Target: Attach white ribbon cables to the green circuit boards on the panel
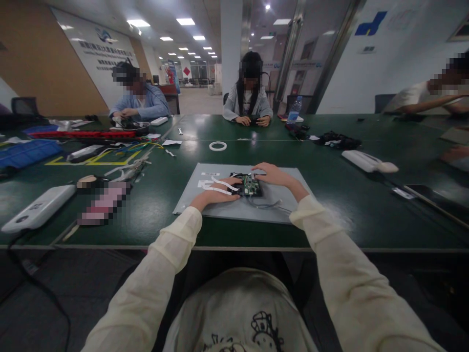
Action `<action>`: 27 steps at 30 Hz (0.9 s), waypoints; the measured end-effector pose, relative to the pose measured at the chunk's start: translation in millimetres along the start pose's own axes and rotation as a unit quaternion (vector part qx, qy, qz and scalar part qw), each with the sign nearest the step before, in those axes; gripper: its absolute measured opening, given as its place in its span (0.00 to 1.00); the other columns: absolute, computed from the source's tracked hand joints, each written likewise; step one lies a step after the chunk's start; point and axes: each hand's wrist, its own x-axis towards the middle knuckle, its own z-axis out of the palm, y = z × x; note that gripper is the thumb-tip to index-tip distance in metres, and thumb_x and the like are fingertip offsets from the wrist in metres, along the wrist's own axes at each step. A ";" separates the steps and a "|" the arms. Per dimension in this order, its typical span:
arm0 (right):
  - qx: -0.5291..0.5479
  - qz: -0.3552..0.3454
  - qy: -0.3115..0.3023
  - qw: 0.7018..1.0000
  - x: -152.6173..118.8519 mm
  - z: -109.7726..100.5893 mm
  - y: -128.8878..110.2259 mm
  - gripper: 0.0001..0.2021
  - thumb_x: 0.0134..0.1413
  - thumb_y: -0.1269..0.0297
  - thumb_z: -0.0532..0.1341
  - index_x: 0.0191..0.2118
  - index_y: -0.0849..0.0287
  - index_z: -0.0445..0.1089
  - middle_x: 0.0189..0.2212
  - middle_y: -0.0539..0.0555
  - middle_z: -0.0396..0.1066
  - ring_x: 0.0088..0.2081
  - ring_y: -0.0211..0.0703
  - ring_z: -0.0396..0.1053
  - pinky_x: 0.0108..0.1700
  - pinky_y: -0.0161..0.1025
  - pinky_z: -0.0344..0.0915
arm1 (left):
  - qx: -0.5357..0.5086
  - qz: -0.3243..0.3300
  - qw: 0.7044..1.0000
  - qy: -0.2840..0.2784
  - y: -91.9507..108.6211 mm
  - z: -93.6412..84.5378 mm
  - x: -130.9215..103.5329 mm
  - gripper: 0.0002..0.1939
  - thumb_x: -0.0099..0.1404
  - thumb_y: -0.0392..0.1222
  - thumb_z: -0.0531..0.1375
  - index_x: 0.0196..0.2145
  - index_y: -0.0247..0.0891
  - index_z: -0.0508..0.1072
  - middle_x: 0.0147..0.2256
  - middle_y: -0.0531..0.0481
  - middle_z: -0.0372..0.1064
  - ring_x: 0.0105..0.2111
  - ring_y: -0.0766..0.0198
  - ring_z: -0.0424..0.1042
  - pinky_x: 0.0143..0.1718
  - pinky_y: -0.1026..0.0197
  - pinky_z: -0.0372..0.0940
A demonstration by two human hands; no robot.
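Observation:
A green circuit board [251,184] in a black frame lies on a light grey sheet [198,208] in front of me. From the left, my left hand [219,191] grips the frame's side, its fingers partly covered by white ribbon cables [220,186]. My right hand [274,176] curls over the board's upper right edge, fingertips on it. Thin grey wires [264,203] run from the board's lower edge toward the right across the sheet.
Beyond the sheet lies a white ring [217,146], perhaps a tape roll. White power strips [40,208] rest at both sides. Blue trays [29,154] and cables crowd the left. Across the green table [154,230], co-workers sit near a water bottle [294,110].

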 end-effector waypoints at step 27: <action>0.001 0.004 0.055 0.998 -12.0 23.0 16.5 0.19 0.48 0.77 0.55 0.47 0.60 0.69 0.46 0.57 0.69 0.48 0.45 0.64 0.52 0.44 0.57 | 0.066 -0.116 0.958 0.253 -17.3 -10.5 6.2 0.22 0.63 0.36 0.50 0.55 0.37 0.58 0.47 0.44 0.67 0.48 0.60 0.66 0.52 0.57 0.59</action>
